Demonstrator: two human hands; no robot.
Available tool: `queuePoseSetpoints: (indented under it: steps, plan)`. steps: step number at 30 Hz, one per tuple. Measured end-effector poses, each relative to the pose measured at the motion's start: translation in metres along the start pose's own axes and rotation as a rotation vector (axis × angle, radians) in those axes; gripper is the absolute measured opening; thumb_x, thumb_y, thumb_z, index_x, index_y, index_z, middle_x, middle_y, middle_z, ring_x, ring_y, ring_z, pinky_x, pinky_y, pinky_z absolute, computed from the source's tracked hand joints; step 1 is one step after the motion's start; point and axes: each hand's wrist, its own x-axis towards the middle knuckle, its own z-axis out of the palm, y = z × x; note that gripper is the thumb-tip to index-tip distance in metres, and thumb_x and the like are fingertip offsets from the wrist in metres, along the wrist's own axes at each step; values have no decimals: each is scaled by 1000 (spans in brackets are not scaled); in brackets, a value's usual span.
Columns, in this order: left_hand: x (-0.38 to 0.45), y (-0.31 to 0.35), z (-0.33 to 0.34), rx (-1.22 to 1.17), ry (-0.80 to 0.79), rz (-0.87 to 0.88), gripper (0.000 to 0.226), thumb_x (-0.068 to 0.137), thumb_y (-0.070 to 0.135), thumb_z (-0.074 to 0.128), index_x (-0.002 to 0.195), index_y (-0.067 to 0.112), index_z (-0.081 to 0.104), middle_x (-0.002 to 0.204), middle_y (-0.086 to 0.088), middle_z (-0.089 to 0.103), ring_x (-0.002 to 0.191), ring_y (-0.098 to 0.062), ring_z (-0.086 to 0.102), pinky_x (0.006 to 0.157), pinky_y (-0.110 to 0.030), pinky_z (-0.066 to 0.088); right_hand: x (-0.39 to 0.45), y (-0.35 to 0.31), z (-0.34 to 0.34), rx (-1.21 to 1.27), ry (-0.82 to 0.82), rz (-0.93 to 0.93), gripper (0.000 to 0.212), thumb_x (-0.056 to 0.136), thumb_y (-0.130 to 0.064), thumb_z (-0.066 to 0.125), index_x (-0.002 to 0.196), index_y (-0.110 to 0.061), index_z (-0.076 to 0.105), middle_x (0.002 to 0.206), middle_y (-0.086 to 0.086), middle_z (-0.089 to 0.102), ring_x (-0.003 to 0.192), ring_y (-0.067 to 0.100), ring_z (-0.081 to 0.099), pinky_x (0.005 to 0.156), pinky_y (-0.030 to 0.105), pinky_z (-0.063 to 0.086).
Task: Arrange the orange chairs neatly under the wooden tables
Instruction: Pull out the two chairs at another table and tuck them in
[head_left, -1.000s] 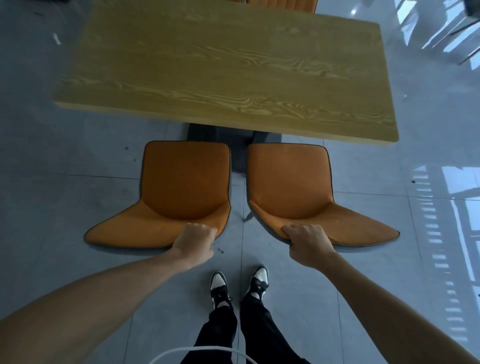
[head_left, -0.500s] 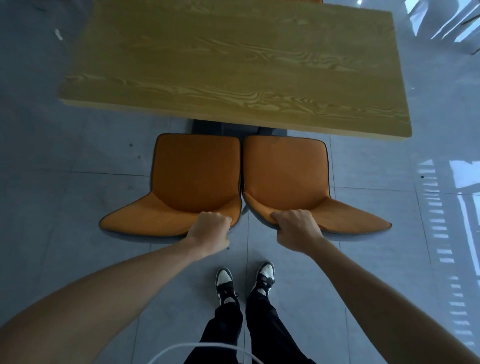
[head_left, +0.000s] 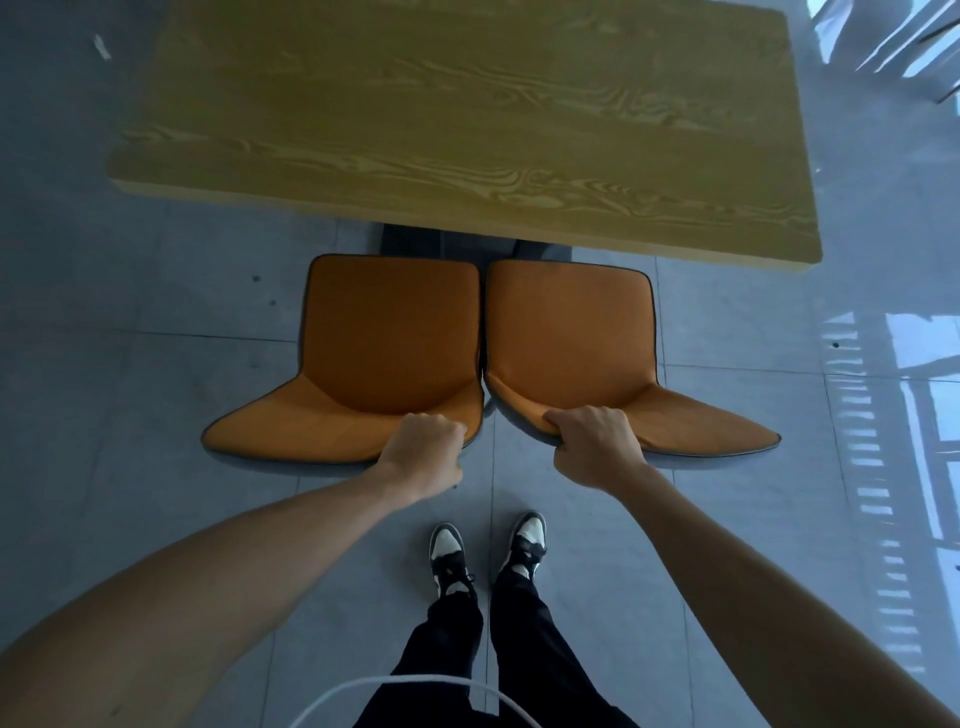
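Orange seats, yellow-brown wood, grey floor

The two chairs, left chair (head_left: 389, 353) and right chair (head_left: 569, 343) at mid-frame, are plain burnt orange with thin dark piping round their edges. The table top (head_left: 467, 119) across the upper frame is yellowish brown with darker wavy grain lines. The floor (head_left: 130, 312) is dull blue-grey tile, with pale striped reflections at the right edge. At bottom centre, the shoes (head_left: 452, 558) are black and white, the trousers (head_left: 483, 649) black.

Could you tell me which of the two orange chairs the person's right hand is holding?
The right hand grips the backrest edge of the right-hand orange padded chair, nearer the wooden table's right end; the left hand holds the other chair.
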Motion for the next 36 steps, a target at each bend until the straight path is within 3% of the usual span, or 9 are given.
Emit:
queuePoseSetpoints:
  steps: [7,13,17,22,32,34,36]
  plan:
    - [6,-36,-18,123,39,26,22,76,7,65,66,16,47,54,4,46,49,-15,47,52,-26,31,-1,-5,6,22,14,-3,10,75,-14,53,80,-21,57,64,-4,59,55,19,57,50,28,44]
    - [-6,-36,-7,64,46,-44,45,53,-2,73,52,20,34,43,8,28,37,-15,32,44,-20,18,2,-15,5,16,16,-27,7,76,-14,54,78,-20,53,65,-3,57,56,21,55,50,28,38]
    - [2,-17,6,47,69,-80,40,65,-1,64,54,19,32,45,6,31,44,-19,40,48,-25,28,4,-13,2,7,19,-48,8,74,-14,53,79,-20,55,65,-2,61,56,21,57,54,31,49]
    - [6,-4,7,38,97,-77,37,70,3,65,56,19,35,48,4,36,45,-18,38,48,-26,30,-1,-10,3,-9,14,-56,9,73,-14,53,80,-21,54,67,-2,62,56,21,54,50,28,36]
    - [5,0,4,84,36,-132,34,76,3,64,60,18,38,51,5,38,49,-17,44,51,-28,36,-10,-9,5,-14,21,-47,16,78,-17,54,92,-21,60,79,-4,67,63,19,60,53,28,43]
    - [4,-2,1,78,23,-116,26,79,5,65,68,16,44,59,3,48,55,-18,50,54,-30,42,-11,-8,6,19,24,-48,15,83,-26,54,96,-22,60,84,-5,67,70,18,63,59,32,52]
    - [1,-7,0,34,15,-87,13,85,19,66,83,13,54,76,-1,62,71,-20,62,63,-36,52,-14,-10,7,77,66,-22,28,90,-51,49,91,-25,60,80,-8,64,69,15,62,61,34,53]
